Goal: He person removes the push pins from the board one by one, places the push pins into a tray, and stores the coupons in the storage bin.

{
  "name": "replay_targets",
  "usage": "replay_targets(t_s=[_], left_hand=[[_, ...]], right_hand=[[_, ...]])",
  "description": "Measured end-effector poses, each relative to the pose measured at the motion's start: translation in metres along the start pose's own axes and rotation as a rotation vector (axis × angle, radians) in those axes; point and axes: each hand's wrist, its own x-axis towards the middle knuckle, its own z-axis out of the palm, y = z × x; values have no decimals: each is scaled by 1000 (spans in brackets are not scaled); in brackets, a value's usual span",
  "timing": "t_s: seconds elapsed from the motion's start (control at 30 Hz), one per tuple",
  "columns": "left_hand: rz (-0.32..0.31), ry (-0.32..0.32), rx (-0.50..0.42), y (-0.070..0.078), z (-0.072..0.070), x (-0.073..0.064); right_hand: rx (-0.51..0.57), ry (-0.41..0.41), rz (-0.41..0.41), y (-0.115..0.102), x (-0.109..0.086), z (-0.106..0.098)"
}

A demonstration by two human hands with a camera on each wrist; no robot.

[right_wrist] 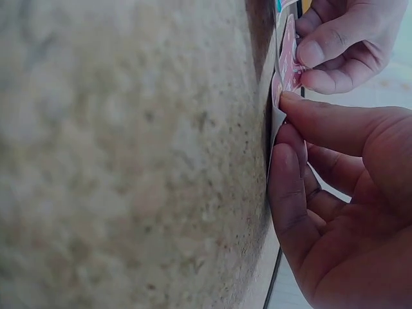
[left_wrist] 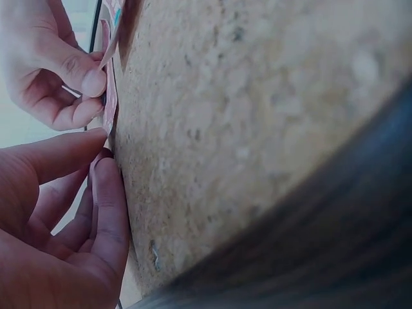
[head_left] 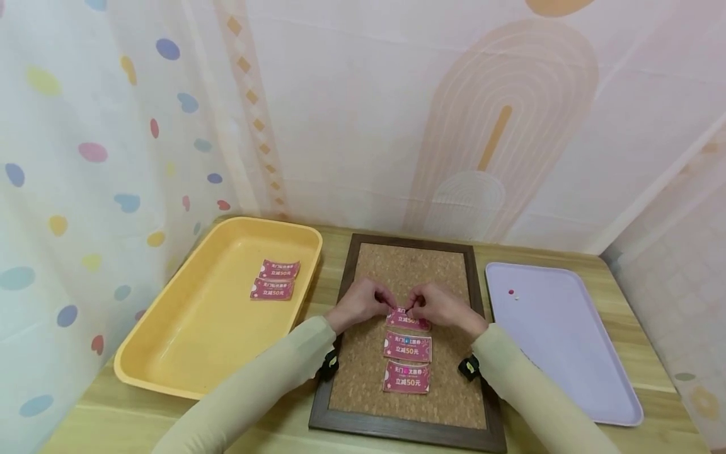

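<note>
On a framed corkboard (head_left: 351, 391), both hands meet over the uppermost of three pink paper coupons (head_left: 407, 322) in a column. My left hand (head_left: 365, 299) pinches this coupon's left end between thumb and fingers. Its right end is held by my right hand (head_left: 435, 304), the thumb lying on the paper (right_wrist: 281, 121) with fingers bent around the edge. Below it lie a middle coupon (head_left: 416, 350) with a blue pin (head_left: 408, 340) and a lowest coupon (head_left: 416, 381) with a bright pink pin (head_left: 406, 371). The fingers partly cover the top coupon's upper edge.
Left of the board stands a yellow tray (head_left: 218, 302) with two more coupons (head_left: 275, 280) inside. To the right, a lilac tray (head_left: 558, 334) carries a small red pin (head_left: 511, 292) and a tiny pale piece (head_left: 517, 298). Patterned curtain (head_left: 351, 126) hangs behind the wooden table.
</note>
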Motion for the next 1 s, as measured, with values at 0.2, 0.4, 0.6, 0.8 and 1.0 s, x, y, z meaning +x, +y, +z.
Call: replay_targets(t_s=[0.2, 0.4, 0.6, 0.8, 1.0], left_hand=[[6, 23, 6, 0, 1, 0], [-23, 18, 15, -3, 1, -2], [-20, 0, 11, -3, 1, -2], [-25, 1, 26, -3, 2, -1], [-38, 1, 21, -3, 2, 0]], right_hand=[[-21, 19, -13, -2, -1, 0], [-25, 4, -9, -5, 0, 2], [-31, -4, 15, -3, 1, 3], [-17, -7, 17, -1, 1, 3], [-1, -13, 12, 0, 1, 3]])
